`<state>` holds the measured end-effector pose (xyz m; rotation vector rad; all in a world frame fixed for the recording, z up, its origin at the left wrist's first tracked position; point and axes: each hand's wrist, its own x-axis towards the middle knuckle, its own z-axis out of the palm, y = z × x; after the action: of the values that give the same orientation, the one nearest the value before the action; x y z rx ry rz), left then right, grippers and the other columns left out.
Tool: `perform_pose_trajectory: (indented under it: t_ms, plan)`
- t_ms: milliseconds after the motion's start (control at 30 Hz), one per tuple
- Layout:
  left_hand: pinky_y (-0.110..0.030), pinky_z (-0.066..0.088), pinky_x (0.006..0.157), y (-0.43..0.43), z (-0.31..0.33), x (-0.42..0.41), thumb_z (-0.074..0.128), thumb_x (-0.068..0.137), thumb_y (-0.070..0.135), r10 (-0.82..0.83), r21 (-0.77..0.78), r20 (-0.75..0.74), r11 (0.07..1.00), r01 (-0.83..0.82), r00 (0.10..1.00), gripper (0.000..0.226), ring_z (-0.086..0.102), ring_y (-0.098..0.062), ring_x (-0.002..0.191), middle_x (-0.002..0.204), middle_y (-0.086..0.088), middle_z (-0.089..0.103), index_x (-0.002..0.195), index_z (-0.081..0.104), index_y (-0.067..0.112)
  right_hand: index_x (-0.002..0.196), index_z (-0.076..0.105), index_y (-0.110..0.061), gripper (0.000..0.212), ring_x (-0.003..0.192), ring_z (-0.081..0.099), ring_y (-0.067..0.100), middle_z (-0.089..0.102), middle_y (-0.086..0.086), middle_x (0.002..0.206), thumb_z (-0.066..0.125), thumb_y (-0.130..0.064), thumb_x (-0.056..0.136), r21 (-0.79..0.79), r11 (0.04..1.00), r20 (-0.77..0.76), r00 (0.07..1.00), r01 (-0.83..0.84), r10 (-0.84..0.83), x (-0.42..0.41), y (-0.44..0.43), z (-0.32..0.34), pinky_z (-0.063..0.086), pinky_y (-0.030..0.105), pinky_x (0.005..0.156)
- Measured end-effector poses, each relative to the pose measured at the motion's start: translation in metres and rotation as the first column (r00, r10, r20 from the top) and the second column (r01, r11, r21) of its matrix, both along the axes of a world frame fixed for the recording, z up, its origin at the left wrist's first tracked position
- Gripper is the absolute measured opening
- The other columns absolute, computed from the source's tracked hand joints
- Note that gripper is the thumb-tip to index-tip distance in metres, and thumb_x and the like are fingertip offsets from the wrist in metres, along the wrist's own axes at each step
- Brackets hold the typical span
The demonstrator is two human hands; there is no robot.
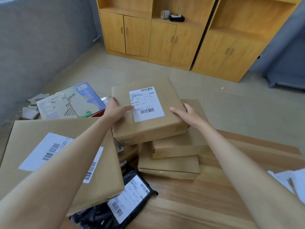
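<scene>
A brown cardboard parcel (151, 128) with a white shipping label (146, 104) lies on top of a stack of flat brown boxes (170, 164) on a wooden table (189, 204). My left hand (115, 109) grips the parcel's left edge, thumb on top and reaching the label. My right hand (188, 115) grips its right edge, thumb lying across the top face and fingers wrapped over the side. The parcel sits skewed relative to the boxes beneath it.
A large labelled brown box (33, 141) lies at the left under my left forearm. A black mailer bag (130, 199) with a label lies in front of it. White papers (292, 179) sit at the right. Torn cardboard (71, 101) lies on the floor; wooden cabinets (165, 40) stand behind.
</scene>
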<state>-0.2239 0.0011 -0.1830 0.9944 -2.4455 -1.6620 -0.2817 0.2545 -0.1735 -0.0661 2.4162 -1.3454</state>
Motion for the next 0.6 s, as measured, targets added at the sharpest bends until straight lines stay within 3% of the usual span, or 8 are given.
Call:
perform_pose_trajectory:
  t_ms: [167,300,433,500,600]
  plan:
    - [-0.033,0.041,0.086,0.001,0.006,0.002,0.080,0.075,0.027,-0.057,0.023,-0.007,0.998,0.057,0.998,0.087,0.047,-0.024,0.120,0.139,-0.006,0.042,0.142,0.027,0.011,0.137,0.044,-0.017,0.060,0.110,0.057,0.015,0.056,0.000,0.131,0.067,-0.039,0.086,-0.056,0.997,0.015,0.998,0.061,-0.060,0.010,0.004,0.001,0.044,0.026,0.085]
    - [-0.035,0.047,0.083,0.010,0.014,0.003,0.084,0.067,0.037,-0.061,0.017,-0.043,0.998,0.062,0.997,0.078,0.052,-0.022,0.108,0.125,-0.005,0.050,0.126,0.042,0.010,0.137,0.045,-0.021,0.059,0.110,0.058,0.016,0.057,-0.003,0.127,0.067,-0.041,0.086,-0.082,0.990,-0.008,0.994,0.111,-0.112,0.017,0.015,0.010,0.048,0.028,0.075]
    - [-0.024,0.044,0.058,0.026,0.032,-0.002,0.082,0.072,0.031,-0.040,0.169,-0.115,0.984,0.059,0.993,0.042,0.058,-0.014,0.079,0.093,0.001,0.059,0.096,0.052,0.015,0.136,0.046,-0.028,0.073,0.110,0.060,0.013,0.058,-0.009,0.127,0.072,-0.054,0.073,-0.117,0.978,-0.050,0.982,0.173,-0.180,0.025,0.034,0.023,0.051,0.040,0.095]
    - [-0.025,0.045,0.057,0.036,0.041,-0.005,0.081,0.072,0.028,-0.066,0.218,-0.139,0.971,0.095,0.988,0.042,0.059,-0.013,0.077,0.093,0.001,0.062,0.101,0.056,0.014,0.138,0.045,-0.030,0.083,0.111,0.060,0.012,0.058,-0.010,0.127,0.072,-0.059,0.065,-0.135,0.971,-0.069,0.975,0.200,-0.210,0.030,0.046,0.030,0.050,0.041,0.098]
    - [-0.028,0.052,0.069,0.055,0.052,-0.006,0.085,0.064,0.029,-0.105,0.222,-0.192,0.964,0.148,0.976,0.060,0.065,-0.017,0.090,0.104,0.001,0.068,0.116,0.057,0.014,0.137,0.044,-0.033,0.087,0.111,0.060,0.012,0.058,-0.012,0.127,0.070,-0.064,0.060,-0.142,0.964,-0.098,0.966,0.225,-0.240,0.041,0.067,0.041,0.050,0.041,0.097]
